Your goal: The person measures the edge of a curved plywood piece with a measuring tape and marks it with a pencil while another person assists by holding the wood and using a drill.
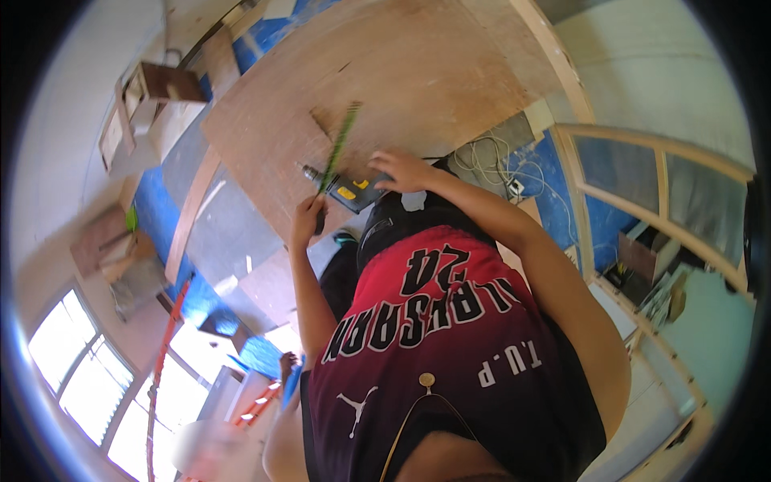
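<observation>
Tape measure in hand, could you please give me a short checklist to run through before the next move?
1. Tape measure gripped in the left hand: ok.
2. Blade drawn out over the plywood sheet: ok.
3. Blade markings readable: not ok, too blurred here.
4. Drill well away from the blade: not ok, it lies close beside it.
5. Right hand empty: cannot tell, something dark is by its fingers.
6. White cable off the sheet: ok, it loops beside it.
</observation>
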`<action>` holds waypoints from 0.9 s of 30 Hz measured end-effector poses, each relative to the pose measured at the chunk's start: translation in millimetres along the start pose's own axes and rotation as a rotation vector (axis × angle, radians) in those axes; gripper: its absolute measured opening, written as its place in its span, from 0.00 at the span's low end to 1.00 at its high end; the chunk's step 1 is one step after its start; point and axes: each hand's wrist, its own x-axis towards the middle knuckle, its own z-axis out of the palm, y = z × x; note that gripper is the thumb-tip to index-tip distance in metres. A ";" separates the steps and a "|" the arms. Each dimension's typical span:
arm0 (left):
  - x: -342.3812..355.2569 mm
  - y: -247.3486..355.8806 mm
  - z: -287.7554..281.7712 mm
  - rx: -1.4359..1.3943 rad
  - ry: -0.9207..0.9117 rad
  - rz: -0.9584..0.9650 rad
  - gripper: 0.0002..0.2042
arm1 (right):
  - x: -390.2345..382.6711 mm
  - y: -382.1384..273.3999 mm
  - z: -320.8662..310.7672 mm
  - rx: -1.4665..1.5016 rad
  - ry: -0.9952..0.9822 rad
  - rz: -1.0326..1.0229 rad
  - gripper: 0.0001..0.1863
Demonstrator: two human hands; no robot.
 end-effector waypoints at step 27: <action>-338.0 -10.3 327.5 -0.931 0.841 -0.548 0.18 | 95.0 -57.7 122.9 0.061 -0.211 -0.262 0.37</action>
